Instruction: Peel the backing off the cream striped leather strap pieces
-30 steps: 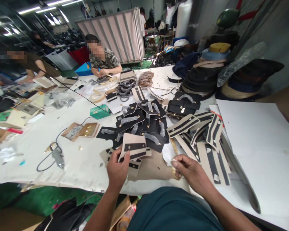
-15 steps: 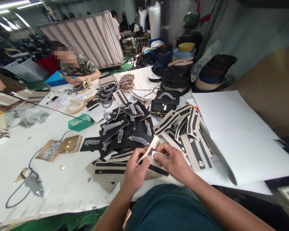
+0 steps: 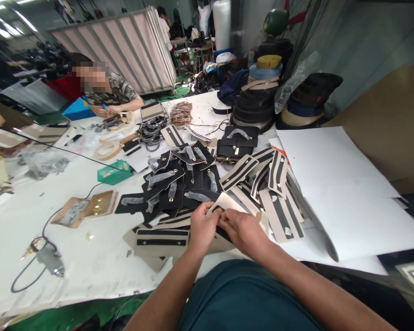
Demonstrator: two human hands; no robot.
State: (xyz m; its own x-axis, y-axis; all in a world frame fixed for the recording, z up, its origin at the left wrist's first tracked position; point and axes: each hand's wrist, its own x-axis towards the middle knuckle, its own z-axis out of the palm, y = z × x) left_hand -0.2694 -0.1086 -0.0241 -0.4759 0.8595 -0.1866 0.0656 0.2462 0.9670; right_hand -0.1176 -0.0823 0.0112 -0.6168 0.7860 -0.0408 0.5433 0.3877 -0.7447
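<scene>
Since the frame from a second ago, the right hand (image 3: 246, 227) has come in from well apart to meet the left hand (image 3: 203, 227) over a beige panel (image 3: 229, 201), and the white scrap it then held no longer shows. The panel is raised just above the near part of the worktop (image 3: 103, 262), tilted, between the black handled pieces (image 3: 193, 181) and the person's body. The left hand grips its edge, thumb toward the right fingertips; the right hand's fingers are bent onto the panel next to that thumb, and whether they pinch anything cannot be told, since the knuckles cover the spot. The step in hand looks like setting or pressing something small at the black strip on this panel, judging by the pale patches on the strips of the panels piled to the right (image 3: 278, 218). The next move seems to call for a steady left grip and close fingertip pressure from the right, without bending the panel. More strip-bearing panels (image 3: 160, 248) lie beside the left wrist.
</scene>
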